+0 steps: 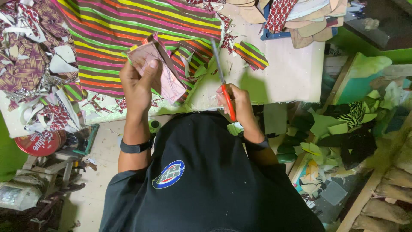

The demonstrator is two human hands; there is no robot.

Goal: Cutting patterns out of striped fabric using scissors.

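- Nearest the camera, a black shirt [206,180] with a round badge fills the lower middle, hiding the near edge of the work table [296,73]
- To the left below the table sit a red round tin lid [38,142] and grey metal gear; to the right lies a heap of green and black scraps [339,129]
- The right hand [238,105] is closed round the red handles of a pair of scissors [223,86], the thin grey blades pointing away over the table, tips just beside the striped cloth; whether the blades are parted cannot be told
- The left hand [138,83] pinches a cut piece [161,71], thumb on top: flat, pale pink backing, stiff-looking, with angled edges and a striped face showing at its rim
- The piece is held up left of the scissors, apart from the blades
- Beyond it spreads striped cloth [137,30] in green, pink, yellow and brown; white paper offcuts litter the left
- Farthest, tan sole-shaped cutouts [309,21] pile on a blue tray
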